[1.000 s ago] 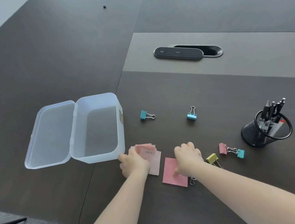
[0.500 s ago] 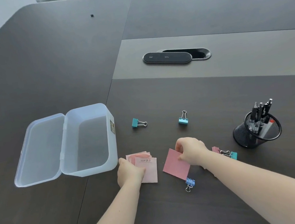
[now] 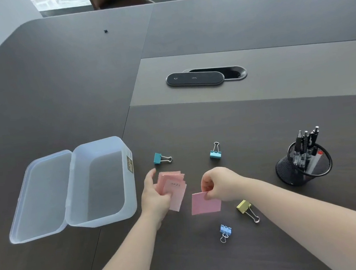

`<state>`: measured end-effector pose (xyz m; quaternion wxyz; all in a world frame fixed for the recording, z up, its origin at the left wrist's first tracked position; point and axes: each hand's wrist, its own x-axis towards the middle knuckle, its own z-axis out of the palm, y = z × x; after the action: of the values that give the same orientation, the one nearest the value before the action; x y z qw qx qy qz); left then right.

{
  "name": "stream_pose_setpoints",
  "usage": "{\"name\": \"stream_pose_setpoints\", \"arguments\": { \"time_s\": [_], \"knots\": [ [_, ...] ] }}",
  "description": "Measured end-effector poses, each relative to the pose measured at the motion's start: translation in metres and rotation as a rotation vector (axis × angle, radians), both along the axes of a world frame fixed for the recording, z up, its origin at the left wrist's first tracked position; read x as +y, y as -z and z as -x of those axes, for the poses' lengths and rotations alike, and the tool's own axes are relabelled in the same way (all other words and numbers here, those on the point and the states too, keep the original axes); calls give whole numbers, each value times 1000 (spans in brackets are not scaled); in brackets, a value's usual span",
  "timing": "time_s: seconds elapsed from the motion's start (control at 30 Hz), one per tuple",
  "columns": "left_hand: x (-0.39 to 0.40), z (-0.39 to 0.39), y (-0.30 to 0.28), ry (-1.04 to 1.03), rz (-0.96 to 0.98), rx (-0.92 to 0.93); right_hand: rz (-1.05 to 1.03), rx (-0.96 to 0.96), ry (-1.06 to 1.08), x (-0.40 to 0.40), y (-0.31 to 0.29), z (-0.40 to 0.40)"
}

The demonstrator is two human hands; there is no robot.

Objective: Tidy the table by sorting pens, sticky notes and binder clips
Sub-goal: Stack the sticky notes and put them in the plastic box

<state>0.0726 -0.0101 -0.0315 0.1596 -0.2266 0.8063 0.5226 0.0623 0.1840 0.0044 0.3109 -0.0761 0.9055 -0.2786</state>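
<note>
My left hand (image 3: 154,196) holds a small stack of pale pink sticky notes (image 3: 175,189) just above the table. My right hand (image 3: 219,184) pinches the top edge of one darker pink sticky note (image 3: 205,204), lifted off the surface. Binder clips lie around them: a teal one (image 3: 161,158), a light blue one (image 3: 215,152), a yellow one (image 3: 247,209) and a blue one (image 3: 225,231). Several pens (image 3: 306,146) stand in a black mesh cup (image 3: 292,171) at the right.
An open translucent plastic box (image 3: 101,182) with its hinged lid (image 3: 41,195) laid flat stands left of my hands. A black cable hatch (image 3: 196,78) sits in the table's middle strip. Chairs stand beyond the far edge.
My right hand has lifted the darker pink note off the table. My left hand has picked up the pale stack. The yellow clip is uncovered again.
</note>
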Motion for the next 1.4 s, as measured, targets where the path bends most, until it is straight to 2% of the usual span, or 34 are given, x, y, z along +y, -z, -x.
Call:
{"name": "stream_pose_setpoints", "arguments": {
  "time_s": [0.13,0.3,0.5,0.63,0.8,0.93,1.03,1.23,1.33,1.4],
  "knots": [
    [10,17,-9,138,-246,25,48,62,109,-4,-5,8],
    [21,33,-5,218,-300,23,13,110,369,1,11,17],
    [28,47,-4,286,-481,30,117,114,501,4,26,23],
    [26,51,4,378,-280,-8,152,235,518,6,29,23],
    [26,47,5,459,-155,-2,196,324,523,3,35,19],
    [29,51,8,528,173,125,272,352,564,0,34,18],
    [29,57,10,495,219,169,374,381,600,-2,30,16],
    [23,64,9,597,293,260,510,376,624,-9,25,14],
    [22,62,13,615,244,330,338,285,601,-6,35,9],
    [25,60,14,605,216,330,273,140,559,-4,39,5]
  ]
}}
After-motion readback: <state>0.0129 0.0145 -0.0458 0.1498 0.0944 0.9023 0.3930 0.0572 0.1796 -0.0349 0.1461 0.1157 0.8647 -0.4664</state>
